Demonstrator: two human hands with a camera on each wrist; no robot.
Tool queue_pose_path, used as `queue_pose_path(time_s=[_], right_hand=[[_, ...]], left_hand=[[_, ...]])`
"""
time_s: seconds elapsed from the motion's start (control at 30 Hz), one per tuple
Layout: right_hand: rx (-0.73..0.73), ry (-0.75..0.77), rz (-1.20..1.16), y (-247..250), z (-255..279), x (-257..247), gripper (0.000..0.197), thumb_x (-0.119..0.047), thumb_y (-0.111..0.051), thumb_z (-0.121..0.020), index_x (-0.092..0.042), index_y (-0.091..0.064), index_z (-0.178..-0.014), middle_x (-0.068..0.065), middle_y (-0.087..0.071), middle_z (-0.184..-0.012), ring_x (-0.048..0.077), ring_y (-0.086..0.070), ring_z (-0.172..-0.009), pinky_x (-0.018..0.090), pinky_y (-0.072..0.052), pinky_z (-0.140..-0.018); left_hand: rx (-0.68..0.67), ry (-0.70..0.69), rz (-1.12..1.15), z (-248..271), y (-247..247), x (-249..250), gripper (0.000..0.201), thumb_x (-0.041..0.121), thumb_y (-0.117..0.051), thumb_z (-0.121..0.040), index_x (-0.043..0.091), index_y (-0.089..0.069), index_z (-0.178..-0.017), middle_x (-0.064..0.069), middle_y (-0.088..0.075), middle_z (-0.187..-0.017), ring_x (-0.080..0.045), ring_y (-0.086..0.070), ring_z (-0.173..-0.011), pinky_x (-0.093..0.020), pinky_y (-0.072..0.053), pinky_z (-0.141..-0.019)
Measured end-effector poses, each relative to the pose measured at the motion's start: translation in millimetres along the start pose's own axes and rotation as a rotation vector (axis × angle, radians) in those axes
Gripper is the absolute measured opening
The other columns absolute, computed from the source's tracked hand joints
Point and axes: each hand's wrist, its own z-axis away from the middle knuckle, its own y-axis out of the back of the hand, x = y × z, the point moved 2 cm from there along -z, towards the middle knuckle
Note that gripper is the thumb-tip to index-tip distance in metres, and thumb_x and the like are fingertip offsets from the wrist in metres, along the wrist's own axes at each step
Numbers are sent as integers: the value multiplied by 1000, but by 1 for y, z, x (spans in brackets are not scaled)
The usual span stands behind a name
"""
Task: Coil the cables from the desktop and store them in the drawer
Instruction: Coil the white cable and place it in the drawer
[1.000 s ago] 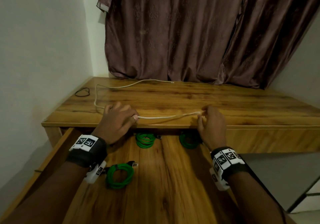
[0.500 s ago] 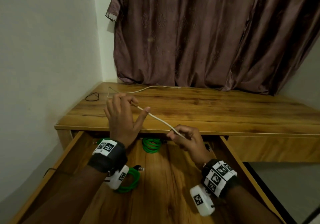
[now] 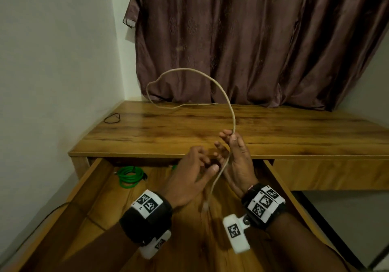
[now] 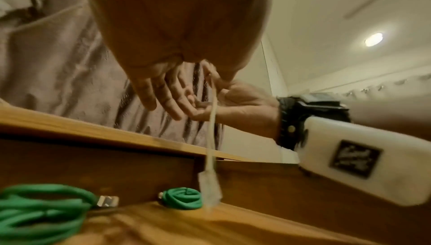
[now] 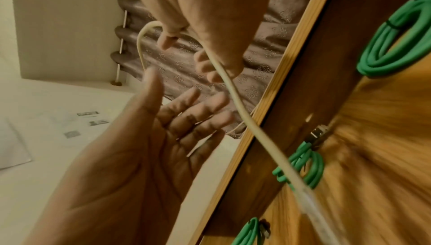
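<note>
A long white cable [image 3: 223, 95] rises in a tall arc from the wooden desktop [image 3: 189, 128], where its far end lies by the curtain. My right hand [image 3: 231, 135] pinches the cable between thumb and forefinger above the desk's front edge. Below the pinch the cable hangs past the palm, and its clear plug [image 4: 208, 188] dangles just over the floor of the open drawer [image 3: 88, 179]. My left hand [image 3: 200, 164] is open with fingers spread, just left of the hanging stretch. Three green coiled cables [image 5: 394, 39] lie in the drawer; a small black cable loop [image 3: 112, 118] lies on the desktop's far left.
A brown curtain [image 3: 252, 40] hangs behind the desk, and a white wall [image 3: 52, 82] closes the left side. The drawer is pulled far out under my forearms. A dark cord [image 3: 42, 221] trails along the drawer's left outside.
My right hand has risen from drawer height and turned upright, lifting the white cable into a high arc. My left hand has let the cable go and dropped beside the right hand.
</note>
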Motion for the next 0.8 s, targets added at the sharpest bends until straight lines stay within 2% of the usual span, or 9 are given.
queue_pose_path(time_s=[0.1,0.2,0.3,0.4,0.47,0.53,0.63,0.7,0.8], right_hand=[[9,-17,-52,-1,2,8,22,-29,-56,-103,-18,-69,-116,2,-66,-115,17,-64,-102,28,-56,-78],[-13,-20,58,-3,1,11,22,-27,-54,-106,-20,-71,-117,4,-67,-117,17,-65,-101,28,-58,-77],[1,173,611,0,2,2,27,-29,-54,-108,-28,-64,-134,-3,-63,-128,9,-65,-107,27,-57,-77],[-12,471,1027,9,3,-17,40,-36,-45,-111,-32,-46,-151,-5,-49,-142,-2,-52,-125,24,-50,-96],[-114,647,1114,11,2,-34,43,-24,-44,-109,-23,-50,-151,-1,-48,-146,10,-48,-135,34,-47,-106],[-232,758,1246,13,2,-47,54,-9,-56,-97,-19,-51,-151,4,-39,-156,20,-42,-143,44,-43,-114],[-266,922,1535,15,2,-59,69,-6,-73,-88,-20,-49,-151,13,-25,-166,30,-33,-150,55,-41,-114],[-217,1049,1634,14,3,-64,57,-16,-75,-94,-18,-56,-148,18,-28,-166,34,-32,-152,56,-41,-113],[-271,1139,1646,12,5,-64,36,-19,-57,-105,-9,-63,-139,15,-39,-163,35,-29,-155,58,-36,-116]], left_hand=[[-135,-5,47,4,-23,10,45,41,-50,-107,19,-40,-144,15,-64,-109,4,-61,-96,-19,-51,-83],[-70,-27,88,7,-26,11,23,30,-46,-110,21,-45,-132,16,-61,-95,4,-58,-78,-21,-44,-68],[-36,-52,62,10,-25,5,10,29,-41,-112,25,-48,-119,10,-61,-89,0,-56,-72,-18,-37,-62],[-29,-69,61,8,-20,0,16,31,-40,-112,25,-49,-100,7,-55,-75,-6,-51,-64,-24,-36,-58],[29,-62,83,6,-14,0,23,30,-42,-111,29,-51,-90,7,-52,-69,-8,-48,-60,-26,-35,-57],[93,-79,59,7,-6,5,30,30,-45,-108,31,-52,-79,4,-52,-64,-13,-49,-57,-29,-36,-56],[21,-166,-2,13,0,17,35,35,-53,-101,24,-54,-69,2,-53,-60,-16,-49,-55,-34,-41,-55],[-122,-214,-95,16,-1,22,36,39,-57,-97,18,-56,-68,1,-57,-61,-17,-52,-55,-33,-44,-56],[-215,-275,-94,17,-2,23,41,32,-62,-94,13,-47,-62,1,-52,-56,-17,-49,-52,-30,-37,-51]])
